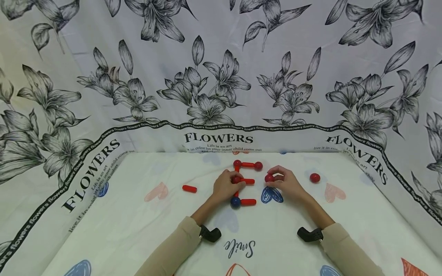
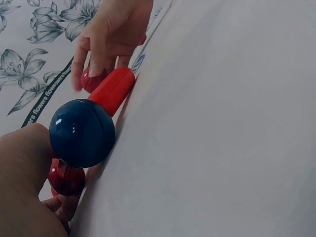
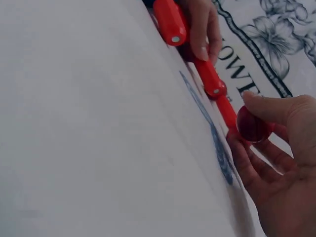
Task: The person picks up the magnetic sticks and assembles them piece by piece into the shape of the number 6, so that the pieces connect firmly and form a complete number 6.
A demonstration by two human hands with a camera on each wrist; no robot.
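An E-shaped figure of magnetic rods and balls lies on the cloth, with a blue ball at its near corner. My left hand grips it around the middle red ball, from which a red rod points right. The far arm is another red rod ending in a red ball; the near red rod has a bare end. Between thumb and fingers, my right hand pinches a red ball, a short gap from the middle rod's tip.
A loose red rod lies to the left of the figure, and a loose red ball to the right of my right hand. Behind the table hangs a flower-printed curtain. The white tablecloth carries printed hearts.
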